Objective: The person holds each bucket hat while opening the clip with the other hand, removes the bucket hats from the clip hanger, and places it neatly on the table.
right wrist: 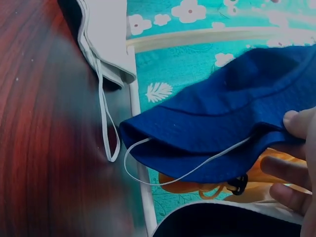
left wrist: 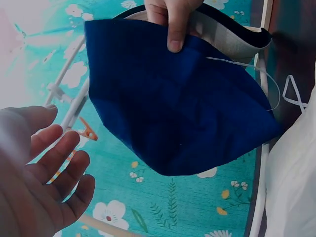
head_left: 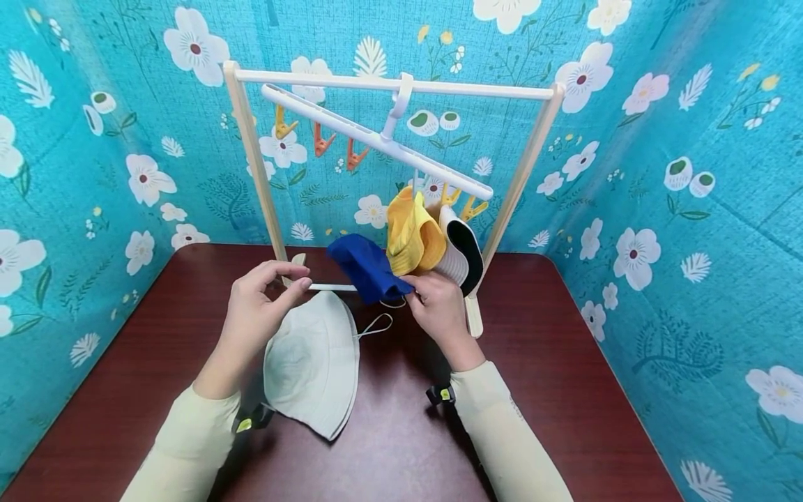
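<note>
My right hand [head_left: 440,310] pinches the edge of a dark blue bucket hat [head_left: 360,263], thumb on the near side. The hat hangs folded flat in the air, with a thin white cord [right wrist: 207,165] looping from it. My left hand [head_left: 258,301] is to the left of the hat, fingers loosely bent and apart from it; its palm and fingers [left wrist: 59,163] hold nothing in the left wrist view. Below, a cream bucket hat [head_left: 307,362] with a cord loop lies on its side on the table. A yellow hat [head_left: 408,233] hangs just behind the right hand.
A tilted white hanger [head_left: 351,129] hangs from a wooden rack [head_left: 527,164]. Orange clips [head_left: 355,155] dangle at its left, yellow clips [head_left: 472,209] at its right. A white hat with black lining [head_left: 453,251] hangs beside the yellow one. Floral cloth [head_left: 690,251] surrounds the table [head_left: 539,418].
</note>
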The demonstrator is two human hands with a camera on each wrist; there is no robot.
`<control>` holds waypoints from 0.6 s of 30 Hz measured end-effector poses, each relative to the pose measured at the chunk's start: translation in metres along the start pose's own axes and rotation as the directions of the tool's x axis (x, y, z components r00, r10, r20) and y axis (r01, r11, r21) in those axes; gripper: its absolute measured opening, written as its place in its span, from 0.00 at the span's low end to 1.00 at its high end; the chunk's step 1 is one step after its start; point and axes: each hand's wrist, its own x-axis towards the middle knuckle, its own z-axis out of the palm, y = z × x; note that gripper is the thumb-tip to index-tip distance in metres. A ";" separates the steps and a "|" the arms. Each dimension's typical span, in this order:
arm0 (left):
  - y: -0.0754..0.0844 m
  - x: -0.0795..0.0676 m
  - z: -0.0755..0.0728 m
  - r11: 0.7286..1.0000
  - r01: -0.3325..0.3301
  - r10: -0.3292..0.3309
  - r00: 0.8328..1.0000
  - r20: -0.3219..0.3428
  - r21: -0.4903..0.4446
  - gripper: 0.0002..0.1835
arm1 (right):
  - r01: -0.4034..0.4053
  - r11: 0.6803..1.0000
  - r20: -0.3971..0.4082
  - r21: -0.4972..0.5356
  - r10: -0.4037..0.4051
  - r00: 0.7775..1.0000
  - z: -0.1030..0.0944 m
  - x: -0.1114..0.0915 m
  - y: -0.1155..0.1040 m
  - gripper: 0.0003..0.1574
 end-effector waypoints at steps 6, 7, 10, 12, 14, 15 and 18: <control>0.002 0.000 -0.005 1.000 -0.006 0.006 1.000 0.001 0.006 0.10 | 0.025 0.999 0.056 0.038 -0.027 0.998 -0.003 0.000 0.004 0.11; 0.002 0.000 -0.006 1.000 -0.004 0.004 1.000 0.000 0.008 0.11 | 0.033 0.999 0.064 0.043 -0.035 0.997 -0.003 0.000 0.005 0.12; 0.003 0.002 -0.007 1.000 0.004 -0.004 1.000 -0.001 0.014 0.10 | 0.060 0.996 0.083 0.072 -0.066 0.994 -0.004 0.001 0.007 0.14; 0.003 0.002 -0.008 1.000 0.013 -0.013 1.000 0.000 0.021 0.10 | 0.083 0.993 0.096 0.089 -0.092 0.991 -0.004 0.002 0.008 0.16; 0.003 0.002 -0.008 1.000 0.021 -0.021 1.000 0.005 0.021 0.11 | 0.109 0.988 0.109 0.110 -0.121 0.987 -0.006 0.002 0.009 0.17; 0.003 0.002 -0.008 0.999 0.029 -0.029 1.000 0.009 0.020 0.10 | 0.120 0.986 0.117 0.119 -0.134 0.984 -0.006 0.003 0.009 0.17; 0.002 0.002 -0.009 0.999 0.037 -0.037 0.999 0.019 0.025 0.10 | 0.151 0.979 0.143 0.138 -0.170 0.975 -0.007 0.002 0.011 0.20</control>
